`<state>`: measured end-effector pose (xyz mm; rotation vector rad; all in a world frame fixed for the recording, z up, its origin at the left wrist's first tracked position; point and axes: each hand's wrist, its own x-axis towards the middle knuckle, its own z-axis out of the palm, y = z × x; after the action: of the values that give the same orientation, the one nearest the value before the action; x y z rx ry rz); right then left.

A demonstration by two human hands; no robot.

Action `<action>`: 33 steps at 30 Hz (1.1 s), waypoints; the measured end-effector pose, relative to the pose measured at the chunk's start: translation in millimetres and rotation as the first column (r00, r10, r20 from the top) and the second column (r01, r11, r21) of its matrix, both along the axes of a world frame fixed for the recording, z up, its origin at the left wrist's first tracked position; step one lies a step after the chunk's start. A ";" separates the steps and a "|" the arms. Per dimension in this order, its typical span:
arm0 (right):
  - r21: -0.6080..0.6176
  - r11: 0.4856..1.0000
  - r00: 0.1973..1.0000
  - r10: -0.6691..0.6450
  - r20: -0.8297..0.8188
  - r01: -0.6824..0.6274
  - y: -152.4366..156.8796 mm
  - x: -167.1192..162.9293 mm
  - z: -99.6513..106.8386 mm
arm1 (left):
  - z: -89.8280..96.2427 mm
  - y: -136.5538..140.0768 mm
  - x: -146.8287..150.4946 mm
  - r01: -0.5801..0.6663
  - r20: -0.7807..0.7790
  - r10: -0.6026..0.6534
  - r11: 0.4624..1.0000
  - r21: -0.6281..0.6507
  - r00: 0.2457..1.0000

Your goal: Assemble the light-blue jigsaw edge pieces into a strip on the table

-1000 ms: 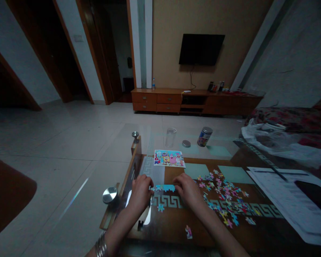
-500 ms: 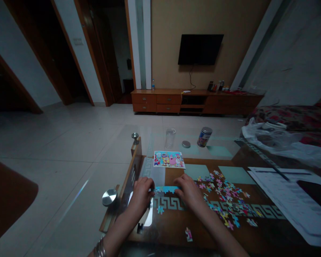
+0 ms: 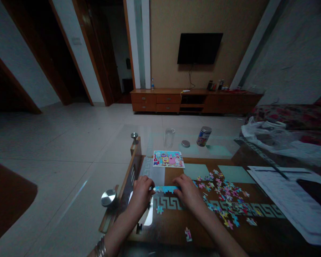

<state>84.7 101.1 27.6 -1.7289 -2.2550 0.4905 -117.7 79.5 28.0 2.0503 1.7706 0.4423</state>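
Observation:
A short strip of joined blue jigsaw pieces (image 3: 166,189) lies flat on the glass table. My left hand (image 3: 143,189) is at its left end, fingers curled down onto the edge. At the other end, my right hand (image 3: 186,187) presses with bent fingers and thumb. Just below the strip is a loose light-blue piece (image 3: 159,209). A pink and white piece (image 3: 188,234) lies nearer the front. Right of my right hand spreads a heap of loose jigsaw pieces (image 3: 227,196). The cartoon picture card (image 3: 169,159) rests above the strip.
Behind the card stand a clear jar (image 3: 169,138), a metal lid (image 3: 185,143) and a printed can (image 3: 204,136). Papers (image 3: 283,200) with a dark phone-like object (image 3: 314,194) lie at the right. A plastic bag (image 3: 273,139) is beyond them.
Both hands stay at the ends of the strip with hardly any movement. The whole view has shifted very slightly.

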 end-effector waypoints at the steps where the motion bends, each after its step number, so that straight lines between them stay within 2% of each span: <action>1: 0.000 1.000 1.000 0.000 -0.002 0.000 0.2 0.0 -0.4 | -0.4 0.6 0.0 0.002 -0.002 -0.002 1.000 -0.001 1.000; 8: 0.003 1.000 1.000 0.004 0.010 -0.004 -0.5 0.2 0.0 | -4.3 -1.9 -1.8 0.020 -0.004 -0.020 0.999 0.033 1.000; 15: -0.035 0.999 1.000 0.005 0.013 -0.004 -1.9 -0.6 5.9 | -8.7 -16.0 -5.8 0.023 -0.029 -0.021 0.997 0.069 0.999; 27: -0.072 0.997 0.999 0.000 0.044 0.003 -2.8 -1.2 11.6 | 6.4 -33.9 2.6 -0.025 -0.229 0.041 0.997 0.070 0.973; 33: -0.060 0.998 1.000 0.011 0.027 -0.010 -1.3 0.4 7.8 | 14.1 -39.2 5.3 -0.038 -0.303 0.057 0.997 0.068 0.951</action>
<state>85.1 99.8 35.5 -1.7634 -2.2913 0.5457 -112.5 40.3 42.1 2.2208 2.0072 0.2017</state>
